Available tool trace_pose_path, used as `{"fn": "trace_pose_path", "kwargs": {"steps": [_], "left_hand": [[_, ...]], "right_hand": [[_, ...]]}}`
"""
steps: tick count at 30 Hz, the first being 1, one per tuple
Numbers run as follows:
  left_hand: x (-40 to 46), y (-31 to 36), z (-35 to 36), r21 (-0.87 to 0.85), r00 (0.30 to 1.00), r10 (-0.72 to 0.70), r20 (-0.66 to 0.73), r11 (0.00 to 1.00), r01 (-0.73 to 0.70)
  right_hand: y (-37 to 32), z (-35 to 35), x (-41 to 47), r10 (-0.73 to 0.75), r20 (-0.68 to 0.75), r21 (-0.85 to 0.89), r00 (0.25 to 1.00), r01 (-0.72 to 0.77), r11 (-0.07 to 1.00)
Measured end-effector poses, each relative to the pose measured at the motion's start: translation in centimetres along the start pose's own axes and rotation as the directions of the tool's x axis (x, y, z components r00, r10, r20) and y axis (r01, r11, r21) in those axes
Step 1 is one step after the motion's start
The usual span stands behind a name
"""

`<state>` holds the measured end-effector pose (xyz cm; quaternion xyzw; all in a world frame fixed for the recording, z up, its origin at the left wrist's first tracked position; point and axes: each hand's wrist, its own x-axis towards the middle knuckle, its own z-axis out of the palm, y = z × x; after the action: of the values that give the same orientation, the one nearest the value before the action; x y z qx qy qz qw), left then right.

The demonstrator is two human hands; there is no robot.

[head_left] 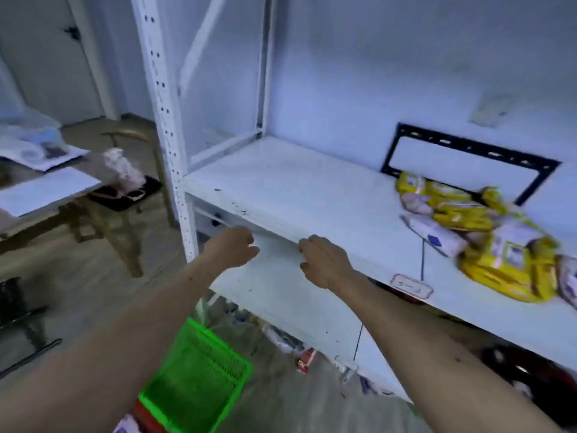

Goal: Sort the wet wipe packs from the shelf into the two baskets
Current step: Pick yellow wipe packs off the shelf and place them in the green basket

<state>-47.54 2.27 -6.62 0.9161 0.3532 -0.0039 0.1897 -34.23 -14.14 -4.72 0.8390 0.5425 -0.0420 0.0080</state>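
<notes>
Several wet wipe packs lie in a heap at the right end of the white shelf board [296,189]: yellow packs [499,267] and a white pack [434,237] among them. A green basket [199,376] stands on the floor below the shelf's left part. A red edge [145,415] shows under it, perhaps a second basket. My left hand [232,248] hovers at the shelf's front edge in a loose fist, holding nothing. My right hand [324,260] is beside it, fingers curled, thumb apart, also with nothing in it. Both hands are well left of the packs.
The shelf's white upright post [168,120] rises at the left. A black metal frame [468,151] leans on the wall behind the packs. A label tag [412,285] hangs at the shelf edge. A wooden table [46,195] with papers and a chair stand to the left. Clutter lies under the shelf.
</notes>
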Motion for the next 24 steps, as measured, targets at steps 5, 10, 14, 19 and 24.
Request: {"fn": "trace_pose_path", "kwargs": {"steps": [5,10,14,19,24], "left_hand": [[6.6,12.9,-0.7,-0.087,0.987,0.119,-0.11,0.988,-0.128],[12.4,22.4,1.1,-0.098,0.98,0.189,-0.062,0.976,-0.195],[17.0,28.4,3.1,-0.11,0.963,0.269,-0.013,0.957,-0.269],[23.3,35.2,4.6,-0.213,0.89,0.455,0.031,0.873,-0.439],[28.1,41.3,5.7,-0.166,0.738,0.644,0.201,0.765,-0.622]], "right_hand": [[12.3,-4.7,-2.2,0.185,-0.085,-0.063,0.979,-0.191,0.98],[23.2,-6.7,-3.1,0.291,-0.096,-0.098,0.952,-0.3,0.949],[30.3,-6.9,-2.4,0.411,-0.103,-0.067,0.906,-0.419,0.905],[37.0,-6.2,-0.9,0.587,-0.066,0.0,0.807,-0.588,0.809],[42.1,-5.2,-0.2,0.582,0.03,-0.053,0.813,-0.58,0.813]]}}
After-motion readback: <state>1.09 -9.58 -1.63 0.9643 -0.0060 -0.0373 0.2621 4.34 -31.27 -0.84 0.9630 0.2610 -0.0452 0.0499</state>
